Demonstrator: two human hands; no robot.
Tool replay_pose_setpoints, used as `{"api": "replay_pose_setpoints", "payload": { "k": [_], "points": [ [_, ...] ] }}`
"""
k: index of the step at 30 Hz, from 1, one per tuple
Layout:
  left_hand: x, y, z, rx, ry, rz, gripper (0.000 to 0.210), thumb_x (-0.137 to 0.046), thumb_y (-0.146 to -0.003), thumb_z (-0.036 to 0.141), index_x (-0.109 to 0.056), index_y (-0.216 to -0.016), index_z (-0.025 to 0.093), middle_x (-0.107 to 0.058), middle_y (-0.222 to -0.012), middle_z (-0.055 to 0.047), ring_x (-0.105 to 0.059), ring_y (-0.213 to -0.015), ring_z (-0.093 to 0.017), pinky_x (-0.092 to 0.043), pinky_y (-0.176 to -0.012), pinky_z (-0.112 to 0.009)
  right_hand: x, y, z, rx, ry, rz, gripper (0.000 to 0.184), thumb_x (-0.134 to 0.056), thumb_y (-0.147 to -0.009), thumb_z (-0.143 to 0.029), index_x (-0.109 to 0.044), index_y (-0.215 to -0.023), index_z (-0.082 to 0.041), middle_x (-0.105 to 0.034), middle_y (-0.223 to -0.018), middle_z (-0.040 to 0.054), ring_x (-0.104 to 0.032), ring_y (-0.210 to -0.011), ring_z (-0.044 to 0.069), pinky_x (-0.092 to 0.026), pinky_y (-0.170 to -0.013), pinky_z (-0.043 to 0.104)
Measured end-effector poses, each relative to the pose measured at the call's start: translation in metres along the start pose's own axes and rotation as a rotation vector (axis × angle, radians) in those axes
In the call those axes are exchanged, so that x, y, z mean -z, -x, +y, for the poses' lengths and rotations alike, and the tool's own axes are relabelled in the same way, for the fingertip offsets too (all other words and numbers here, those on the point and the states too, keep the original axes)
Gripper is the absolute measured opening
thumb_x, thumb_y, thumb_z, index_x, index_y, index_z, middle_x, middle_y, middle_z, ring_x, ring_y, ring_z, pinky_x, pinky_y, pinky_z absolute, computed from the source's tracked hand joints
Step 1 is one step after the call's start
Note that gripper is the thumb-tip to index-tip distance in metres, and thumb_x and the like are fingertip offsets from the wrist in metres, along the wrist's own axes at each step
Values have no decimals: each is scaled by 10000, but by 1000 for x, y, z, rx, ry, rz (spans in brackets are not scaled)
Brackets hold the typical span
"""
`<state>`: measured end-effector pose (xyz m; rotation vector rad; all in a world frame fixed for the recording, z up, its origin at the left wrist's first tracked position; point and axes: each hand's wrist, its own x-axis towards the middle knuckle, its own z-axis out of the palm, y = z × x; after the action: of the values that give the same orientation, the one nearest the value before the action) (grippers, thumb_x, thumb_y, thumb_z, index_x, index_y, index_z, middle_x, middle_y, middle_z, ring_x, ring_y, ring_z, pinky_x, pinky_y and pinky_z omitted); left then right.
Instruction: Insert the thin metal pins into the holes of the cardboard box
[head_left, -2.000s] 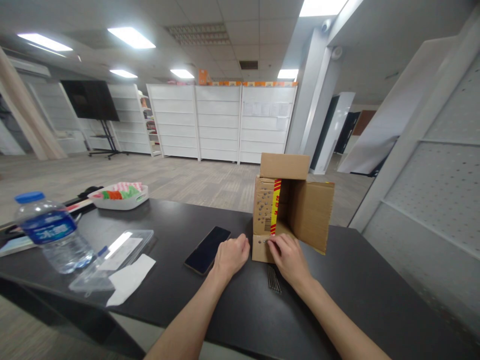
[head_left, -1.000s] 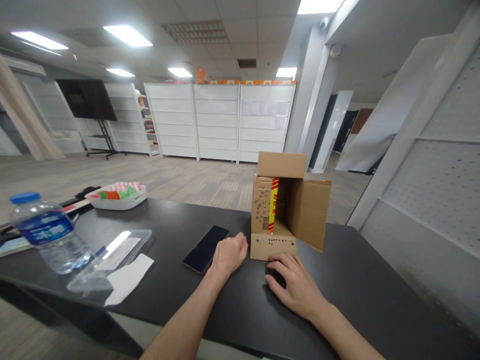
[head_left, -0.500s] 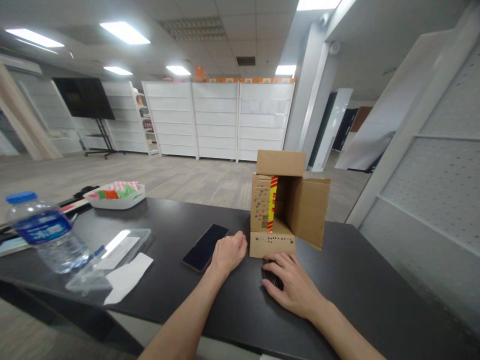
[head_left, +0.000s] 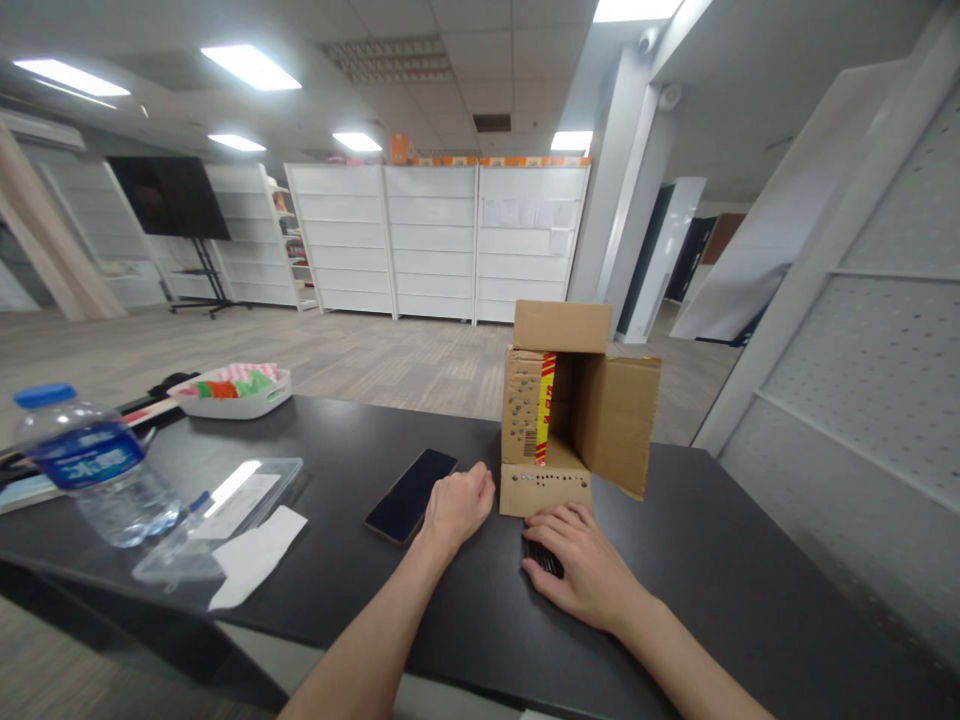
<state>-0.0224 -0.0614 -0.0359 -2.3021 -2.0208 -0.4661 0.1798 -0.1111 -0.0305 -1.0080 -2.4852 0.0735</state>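
My left hand (head_left: 459, 503) rests on the black table (head_left: 442, 630), its fingers curled into a fist; whether anything is inside is hidden. Just left of it lies a dark smartphone (head_left: 409, 495), screen up. My right hand (head_left: 574, 560) arches over a small dark ridged thing (head_left: 544, 558) with thin light lines, thumb on one side and fingers on the other; most of it is covered. Directly beyond that hand stands an open cardboard box (head_left: 523, 405) with its opening towards me. The box's lower flap (head_left: 546, 493) hangs down and has a row of small dark holes or dots.
On the left are a water bottle (head_left: 94, 465), a clear plastic case (head_left: 251, 500), a piece of white paper (head_left: 259, 560) and a white tray (head_left: 232, 405) with colourful packets. A perforated partition (head_left: 885, 380) stands on the right.
My right hand has shifted very slightly left with the dark ridged thing under it. My left hand and the box look the same.
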Motion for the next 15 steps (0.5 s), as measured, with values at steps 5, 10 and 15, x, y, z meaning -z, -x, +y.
{"api": "replay_pose_setpoints", "payload": {
  "k": [5,10,15],
  "points": [
    [2,0,0,10,12,-14,318,-270,-934,347,-553,-888,211,-690,-808,-62,-669,-760,-201,-394,-613,-259,-3,-5,2,62,52,6,172,-523,-865,-272,-608,-1000,-208,-653,-957,64,-533,-952,216,-331,-906,394],
    [2,1,1,10,14,-19,314,-272,-934,345,-553,-895,213,-690,-811,-63,-669,-764,-206,-399,-619,-262,-4,-7,5,84,58,56,180,-428,-926,-222,-602,-963,-195,-651,-894,61,-541,-885,192,-353,-862,368],
    [1,0,1,9,-2,-17,323,-265,-934,352,-555,-891,216,-688,-801,-63,-671,-761,-217,-403,-621,-267,-6,-11,13,28,-32,174,235,-380,-959,-236,-608,-929,-186,-649,-830,57,-562,-822,183,-396,-786,337]
  ]
}}
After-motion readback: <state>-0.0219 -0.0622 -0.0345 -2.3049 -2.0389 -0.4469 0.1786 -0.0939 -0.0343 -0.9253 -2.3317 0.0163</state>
